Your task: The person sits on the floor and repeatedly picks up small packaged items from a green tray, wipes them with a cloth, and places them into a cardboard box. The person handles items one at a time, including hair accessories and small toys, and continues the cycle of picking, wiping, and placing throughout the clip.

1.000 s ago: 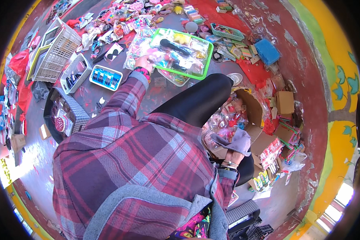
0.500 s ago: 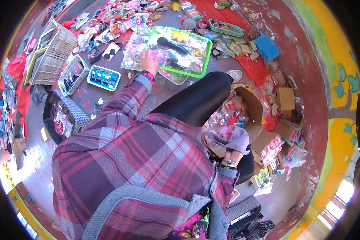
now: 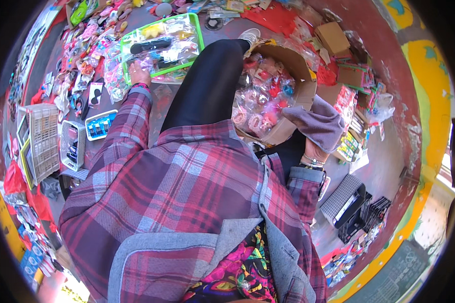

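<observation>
My right hand [image 3: 316, 153] grips a greyish-purple cloth [image 3: 321, 123], which drapes over the fingers to the right of an open cardboard box [image 3: 304, 96]. Inside that box lie clear plastic packets with pink and red pieces [image 3: 263, 96]. On the other side, my left hand [image 3: 139, 74] rests with its fingers apart at the near left corner of a green-rimmed tray [image 3: 199, 38]. Packaged goods fill the tray, among them a long black item [image 3: 151, 45] and a yellow one [image 3: 151, 31]. Small pastel packets lie under and beside the left fingers.
Left of me stand a blue-filled white basket [image 3: 101, 125], a grey basket [image 3: 73, 144] and a tipped white crate [image 3: 41, 136]. Loose packets spread across the floor ahead. Black crates [image 3: 345, 204] sit at the right, below small cardboard boxes [image 3: 332, 39].
The view has turned right, so the tray and my left hand sit further left. My right hand has lifted the cloth away from the box, to the right.
</observation>
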`<state>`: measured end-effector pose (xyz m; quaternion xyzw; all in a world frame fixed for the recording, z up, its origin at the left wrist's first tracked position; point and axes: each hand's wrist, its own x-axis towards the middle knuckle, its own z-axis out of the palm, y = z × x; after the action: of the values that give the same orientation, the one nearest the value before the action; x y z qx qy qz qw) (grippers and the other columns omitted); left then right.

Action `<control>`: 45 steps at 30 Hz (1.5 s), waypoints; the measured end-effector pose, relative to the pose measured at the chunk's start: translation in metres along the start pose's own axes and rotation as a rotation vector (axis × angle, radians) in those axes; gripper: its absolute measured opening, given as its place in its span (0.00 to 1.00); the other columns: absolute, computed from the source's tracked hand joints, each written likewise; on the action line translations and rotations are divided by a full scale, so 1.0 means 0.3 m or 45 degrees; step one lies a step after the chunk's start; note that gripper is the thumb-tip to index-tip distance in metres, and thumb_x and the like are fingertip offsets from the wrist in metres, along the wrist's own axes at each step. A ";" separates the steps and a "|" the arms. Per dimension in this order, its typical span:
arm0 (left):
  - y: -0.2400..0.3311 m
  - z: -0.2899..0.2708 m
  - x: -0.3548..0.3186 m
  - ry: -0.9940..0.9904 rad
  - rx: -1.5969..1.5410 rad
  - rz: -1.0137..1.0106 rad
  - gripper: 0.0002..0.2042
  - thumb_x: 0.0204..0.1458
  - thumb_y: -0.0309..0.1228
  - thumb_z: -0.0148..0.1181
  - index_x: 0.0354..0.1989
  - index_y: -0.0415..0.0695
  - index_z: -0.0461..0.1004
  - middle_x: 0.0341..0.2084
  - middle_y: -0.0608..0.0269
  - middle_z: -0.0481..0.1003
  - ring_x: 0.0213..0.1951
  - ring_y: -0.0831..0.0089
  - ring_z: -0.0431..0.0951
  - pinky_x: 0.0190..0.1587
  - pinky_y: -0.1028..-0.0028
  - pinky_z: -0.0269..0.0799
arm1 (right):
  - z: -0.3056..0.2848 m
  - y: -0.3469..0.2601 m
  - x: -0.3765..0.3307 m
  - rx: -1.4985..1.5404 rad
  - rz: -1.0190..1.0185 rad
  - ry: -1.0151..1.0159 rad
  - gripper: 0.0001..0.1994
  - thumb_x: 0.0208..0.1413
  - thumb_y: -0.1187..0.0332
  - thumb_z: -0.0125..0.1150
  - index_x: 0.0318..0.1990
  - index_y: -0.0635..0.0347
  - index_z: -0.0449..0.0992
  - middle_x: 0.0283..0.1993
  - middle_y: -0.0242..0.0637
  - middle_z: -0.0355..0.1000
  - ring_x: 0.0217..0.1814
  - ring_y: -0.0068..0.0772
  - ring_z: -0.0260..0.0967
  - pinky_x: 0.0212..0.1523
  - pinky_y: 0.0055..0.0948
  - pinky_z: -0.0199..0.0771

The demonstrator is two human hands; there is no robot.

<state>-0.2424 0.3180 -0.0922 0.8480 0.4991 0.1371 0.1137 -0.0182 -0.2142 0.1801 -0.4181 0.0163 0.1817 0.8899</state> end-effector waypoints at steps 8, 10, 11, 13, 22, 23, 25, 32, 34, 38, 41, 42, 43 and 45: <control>0.218 -0.253 -0.019 0.279 0.160 0.108 0.25 0.45 0.38 0.53 0.52 0.39 0.62 0.51 0.41 0.61 0.55 0.48 0.58 0.58 0.59 0.51 | -0.092 0.004 0.029 0.106 0.082 -0.077 0.27 0.53 0.51 0.50 0.57 0.56 0.58 0.61 0.41 0.55 0.63 0.44 0.50 0.62 0.50 0.47; 0.289 -0.331 0.026 0.432 -0.040 0.290 0.25 0.45 0.37 0.54 0.51 0.39 0.62 0.51 0.41 0.62 0.55 0.47 0.58 0.58 0.59 0.51 | -0.107 0.010 0.049 0.074 0.055 -0.100 0.27 0.52 0.53 0.52 0.57 0.55 0.59 0.60 0.41 0.56 0.62 0.44 0.51 0.61 0.50 0.49; 0.358 -0.394 0.041 0.481 -0.140 0.423 0.22 0.46 0.36 0.53 0.49 0.39 0.65 0.50 0.43 0.63 0.55 0.49 0.59 0.57 0.60 0.53 | -0.113 0.014 0.061 0.089 0.060 -0.093 0.27 0.52 0.53 0.52 0.57 0.55 0.59 0.60 0.41 0.56 0.62 0.44 0.51 0.61 0.50 0.49; 0.582 -0.531 0.053 0.556 -0.357 0.692 0.16 0.47 0.33 0.52 0.44 0.39 0.69 0.49 0.46 0.65 0.53 0.52 0.61 0.56 0.62 0.55 | -0.157 0.025 0.080 0.158 0.033 -0.119 0.26 0.52 0.54 0.53 0.56 0.55 0.60 0.60 0.41 0.56 0.62 0.44 0.52 0.61 0.49 0.49; 1.385 -0.295 -0.451 -1.209 -0.579 1.476 0.12 0.48 0.34 0.50 0.38 0.42 0.73 0.32 0.51 0.74 0.36 0.58 0.74 0.41 0.66 0.68 | -0.180 0.028 0.129 0.156 -0.116 0.004 0.26 0.53 0.50 0.48 0.52 0.60 0.63 0.55 0.43 0.63 0.57 0.45 0.58 0.59 0.46 0.55; 1.390 -0.192 -0.528 -1.363 -0.435 1.437 0.13 0.46 0.34 0.50 0.37 0.42 0.73 0.32 0.49 0.74 0.36 0.57 0.74 0.42 0.65 0.68 | -0.161 0.017 0.118 0.103 -0.135 0.027 0.26 0.53 0.50 0.48 0.51 0.61 0.64 0.54 0.43 0.64 0.56 0.45 0.59 0.58 0.46 0.56; 1.340 0.038 -0.650 -1.473 -0.169 1.300 0.14 0.44 0.36 0.52 0.35 0.41 0.74 0.32 0.47 0.74 0.37 0.55 0.74 0.41 0.64 0.68 | -0.161 0.023 0.126 0.147 -0.086 -0.028 0.25 0.53 0.50 0.48 0.50 0.61 0.64 0.53 0.43 0.64 0.56 0.45 0.60 0.58 0.46 0.56; 1.233 0.178 -0.746 -1.505 -0.010 1.173 0.16 0.38 0.28 0.54 0.38 0.39 0.72 0.35 0.45 0.73 0.41 0.54 0.73 0.44 0.63 0.68 | -0.136 0.032 0.094 0.235 0.008 0.076 0.24 0.53 0.50 0.49 0.51 0.58 0.64 0.53 0.40 0.64 0.56 0.43 0.59 0.57 0.46 0.57; 1.243 0.211 -0.744 -1.551 0.084 1.150 0.16 0.38 0.31 0.57 0.37 0.38 0.71 0.36 0.45 0.73 0.42 0.55 0.73 0.43 0.65 0.68 | -0.128 0.027 0.102 0.233 0.018 0.036 0.24 0.53 0.51 0.49 0.51 0.57 0.64 0.53 0.39 0.64 0.56 0.42 0.59 0.57 0.46 0.56; 1.208 0.347 -0.811 -1.622 0.005 1.069 0.15 0.40 0.33 0.58 0.37 0.41 0.72 0.33 0.46 0.74 0.39 0.56 0.74 0.41 0.65 0.69 | -0.092 0.027 0.116 0.251 0.034 -0.090 0.23 0.54 0.51 0.48 0.52 0.56 0.64 0.54 0.37 0.63 0.57 0.41 0.58 0.58 0.46 0.54; 1.190 0.379 -0.842 -1.735 -0.224 0.928 0.13 0.41 0.33 0.57 0.36 0.43 0.73 0.31 0.50 0.74 0.36 0.57 0.75 0.37 0.65 0.70 | -0.107 0.048 0.115 0.320 0.053 0.071 0.22 0.55 0.52 0.48 0.51 0.56 0.64 0.54 0.37 0.63 0.56 0.41 0.58 0.58 0.45 0.55; 1.192 0.385 -0.849 -1.831 -0.351 0.753 0.13 0.42 0.34 0.57 0.36 0.44 0.73 0.31 0.50 0.74 0.35 0.57 0.75 0.37 0.65 0.70 | -0.114 0.054 0.116 0.315 0.047 0.139 0.22 0.55 0.52 0.48 0.51 0.56 0.64 0.53 0.37 0.63 0.56 0.41 0.58 0.57 0.45 0.55; 1.186 0.386 -0.864 -1.919 -0.476 0.572 0.12 0.42 0.34 0.56 0.36 0.45 0.73 0.31 0.50 0.75 0.35 0.57 0.75 0.36 0.65 0.70 | -0.121 0.055 0.112 0.307 0.040 0.161 0.22 0.55 0.52 0.48 0.50 0.57 0.65 0.53 0.37 0.64 0.55 0.41 0.59 0.57 0.45 0.56; 1.203 0.399 -0.874 -1.910 -0.309 0.678 0.12 0.43 0.35 0.55 0.35 0.45 0.74 0.32 0.50 0.75 0.35 0.57 0.75 0.36 0.65 0.70 | -0.121 0.056 0.110 0.297 0.025 0.173 0.21 0.55 0.52 0.48 0.50 0.57 0.65 0.52 0.37 0.64 0.55 0.41 0.59 0.56 0.44 0.57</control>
<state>-0.0285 -0.0907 -0.1165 0.7864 0.0524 -0.3934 0.4734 0.0115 -0.2214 0.1381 -0.3229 0.1017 0.1586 0.9275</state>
